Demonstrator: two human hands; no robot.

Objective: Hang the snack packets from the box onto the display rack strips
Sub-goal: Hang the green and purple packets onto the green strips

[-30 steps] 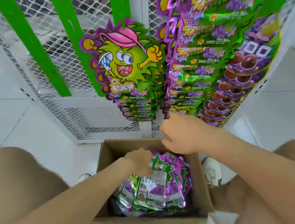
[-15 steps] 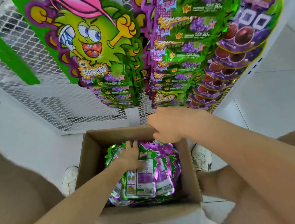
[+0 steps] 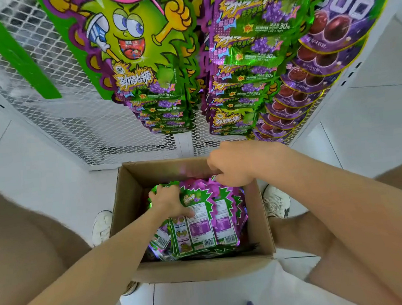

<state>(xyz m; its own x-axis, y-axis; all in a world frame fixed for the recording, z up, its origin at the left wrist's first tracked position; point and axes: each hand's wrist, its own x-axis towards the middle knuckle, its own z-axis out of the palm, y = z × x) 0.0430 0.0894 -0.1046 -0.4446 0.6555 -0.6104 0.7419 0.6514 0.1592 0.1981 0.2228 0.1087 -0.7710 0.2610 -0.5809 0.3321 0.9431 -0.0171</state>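
An open cardboard box (image 3: pixel 258 222) stands on the floor between my feet, holding several green and purple snack packets (image 3: pixel 201 223) lying back side up. My left hand (image 3: pixel 169 200) is inside the box, fingers curled over the top edge of the packets, thumb on the uppermost one. My right hand (image 3: pixel 232 164) hovers at the box's far right rim, fingers bent down onto the packets' upper ends; whether it grips one is hidden. Above, filled display strips of the same packets (image 3: pixel 164 107) hang from the rack.
A white wire-mesh rack (image 3: pixel 75 119) stands behind the box, with bare green strips (image 3: pixel 11 52) on its left. Purple grape-candy packs (image 3: pixel 310 74) hang at the right. My shoes (image 3: pixel 276 200) flank the box on the white tiled floor.
The view has dropped closer to the rack and box. My left hand slid up to the packets' top edge, and my right hand lowered onto the box's far rim.
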